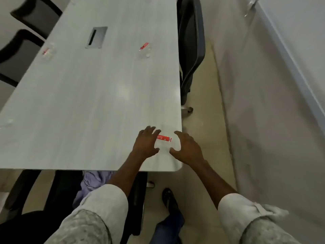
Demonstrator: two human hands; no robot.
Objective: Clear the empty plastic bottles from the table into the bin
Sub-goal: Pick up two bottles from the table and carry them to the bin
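Observation:
A clear plastic bottle with a red label (164, 140) stands near the right front corner of the pale grey table (91, 106). My left hand (146, 142) is at its left side, fingers spread and touching or nearly touching it. My right hand (187, 147) is at its right side, fingers curved and apart, with a small gap to the bottle. A second clear bottle with a red label (145, 50) is farther back on the right. A third bottle (47, 52) is at the table's left edge. No bin is in view.
A cable hatch (96, 37) is set into the table's far middle. Dark chairs stand at the left (19, 50) and at the right edge (191, 46). A white wall (272, 103) runs along the right, with a narrow strip of floor (204, 138) between.

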